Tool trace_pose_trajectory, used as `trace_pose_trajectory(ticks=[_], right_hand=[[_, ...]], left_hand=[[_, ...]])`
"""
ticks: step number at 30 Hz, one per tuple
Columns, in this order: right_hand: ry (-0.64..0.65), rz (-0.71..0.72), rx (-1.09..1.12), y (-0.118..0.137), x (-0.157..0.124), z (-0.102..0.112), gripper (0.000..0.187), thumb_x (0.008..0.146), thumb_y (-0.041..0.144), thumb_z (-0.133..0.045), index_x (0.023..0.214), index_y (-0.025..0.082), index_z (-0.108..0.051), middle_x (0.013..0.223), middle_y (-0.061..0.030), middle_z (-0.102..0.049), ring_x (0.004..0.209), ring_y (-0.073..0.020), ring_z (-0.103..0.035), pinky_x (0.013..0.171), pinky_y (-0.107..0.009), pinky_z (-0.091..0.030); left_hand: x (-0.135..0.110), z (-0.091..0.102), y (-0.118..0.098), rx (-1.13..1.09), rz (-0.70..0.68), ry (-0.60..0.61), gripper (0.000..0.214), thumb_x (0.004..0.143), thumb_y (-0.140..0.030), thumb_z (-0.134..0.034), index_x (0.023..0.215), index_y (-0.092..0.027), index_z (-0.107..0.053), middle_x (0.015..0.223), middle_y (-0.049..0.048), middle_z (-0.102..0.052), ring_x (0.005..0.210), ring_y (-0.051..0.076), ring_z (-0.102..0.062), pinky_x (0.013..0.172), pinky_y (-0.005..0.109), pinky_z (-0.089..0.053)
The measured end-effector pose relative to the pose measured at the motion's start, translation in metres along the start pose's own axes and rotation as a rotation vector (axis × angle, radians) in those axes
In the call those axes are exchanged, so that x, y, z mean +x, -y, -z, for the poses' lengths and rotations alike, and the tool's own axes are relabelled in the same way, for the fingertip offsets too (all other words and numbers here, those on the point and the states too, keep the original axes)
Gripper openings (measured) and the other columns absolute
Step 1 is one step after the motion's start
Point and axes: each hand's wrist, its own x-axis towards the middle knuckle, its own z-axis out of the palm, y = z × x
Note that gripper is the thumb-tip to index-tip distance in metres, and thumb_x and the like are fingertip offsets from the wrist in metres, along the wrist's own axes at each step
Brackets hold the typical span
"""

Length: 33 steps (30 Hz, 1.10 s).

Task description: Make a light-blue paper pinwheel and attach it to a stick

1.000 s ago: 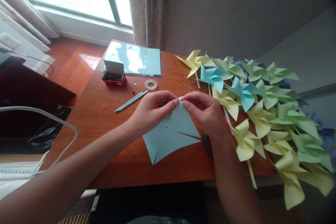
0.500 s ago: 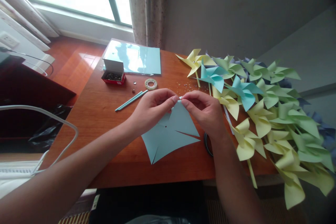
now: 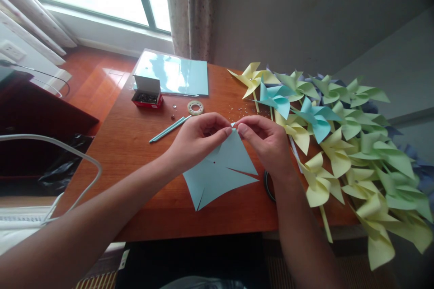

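Head view, items as they lie:

1. Blue paper square (image 3: pixel 220 171): on the counter (image 3: pixel 135 153) straight in front of me. It is slit inward from its corners, with a small dark dot at the centre. The far corner is lifted off the wood.
2. My left hand (image 3: pixel 200 137): thumb and forefinger are closed on that raised corner tip, the other fingers curled.
3. My right hand (image 3: pixel 264 140): pinched shut on the same tip, fingertips meeting those of the left. The wrist lies over a dark ring (image 3: pixel 267 187).
4. Beyond my hands: a blue stick (image 3: pixel 169 129), a tape roll (image 3: pixel 195 108), an open red pin box (image 3: pixel 147 95), a stack of blue sheets (image 3: pixel 176 74) and loose pins (image 3: pixel 237 110).
5. To the right: a heap of finished pinwheels (image 3: pixel 339 135) in yellow, green and blue.

Handling note, my judgement: grip only the very tip and curve the flap softly rather than creasing it. Keep the rest of the square flat, so the slits do not tear further.
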Motion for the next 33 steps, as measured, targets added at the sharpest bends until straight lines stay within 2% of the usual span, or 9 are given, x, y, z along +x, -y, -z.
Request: trace_pose_trajectory(ticks=[3, 9, 19, 28, 33], right_hand=[[-0.019, -0.005, -0.004, 0.0008, -0.0001, 0.0000, 0.007, 0.090, 0.028, -0.071, 0.092, 0.023, -0.075, 0.089, -0.0005, -0.076, 0.082, -0.0167, -0.071, 0.078, -0.030, -0.060], [0.037, 0.010, 0.012, 0.0008, -0.0016, -0.0003, 0.004, 0.090, 0.026, -0.072, 0.092, 0.024, -0.074, 0.091, -0.0012, -0.075, 0.085, -0.0177, -0.070, 0.075, -0.030, -0.059], [0.044, 0.025, -0.016, -0.0030, -0.0014, -0.0007, 0.002, 0.088, 0.026, -0.074, 0.088, 0.024, -0.073, 0.088, -0.0004, -0.074, 0.083, -0.0180, -0.070, 0.075, -0.031, -0.058], [0.047, 0.048, -0.031, -0.0046, -0.0018, -0.0007, 0.002, 0.088, 0.025, -0.074, 0.089, 0.024, -0.073, 0.089, -0.0006, -0.074, 0.083, -0.0176, -0.070, 0.075, -0.031, -0.058], [0.039, 0.070, -0.090, -0.0032, -0.0013, -0.0017, 0.004, 0.088, 0.026, -0.073, 0.088, 0.023, -0.071, 0.088, -0.0012, -0.073, 0.082, -0.0180, -0.070, 0.076, -0.032, -0.059]], left_hand=[[-0.0004, -0.0001, -0.0006, 0.014, 0.004, -0.001, 0.019, 0.080, -0.031, -0.077, 0.083, -0.013, -0.071, 0.069, -0.0004, -0.063, 0.063, 0.011, -0.052, 0.054, 0.020, -0.038], [-0.0007, 0.0001, 0.0005, 0.023, -0.002, 0.009, 0.017, 0.081, -0.029, -0.076, 0.084, -0.013, -0.072, 0.071, 0.0002, -0.063, 0.065, 0.011, -0.054, 0.055, 0.020, -0.040], [-0.0007, -0.0004, -0.0001, 0.023, -0.011, 0.011, 0.014, 0.082, -0.026, -0.075, 0.082, -0.013, -0.071, 0.070, -0.0011, -0.062, 0.063, 0.009, -0.051, 0.053, 0.019, -0.039], [-0.0006, -0.0005, 0.0004, 0.049, -0.059, 0.016, 0.013, 0.085, -0.025, -0.072, 0.083, -0.012, -0.071, 0.068, -0.0017, -0.060, 0.061, 0.009, -0.050, 0.051, 0.019, -0.037], [-0.0011, -0.0011, 0.0036, 0.139, -0.120, -0.019, 0.012, 0.086, -0.023, -0.069, 0.080, -0.013, -0.070, 0.069, -0.0012, -0.061, 0.060, 0.008, -0.048, 0.051, 0.019, -0.037]])
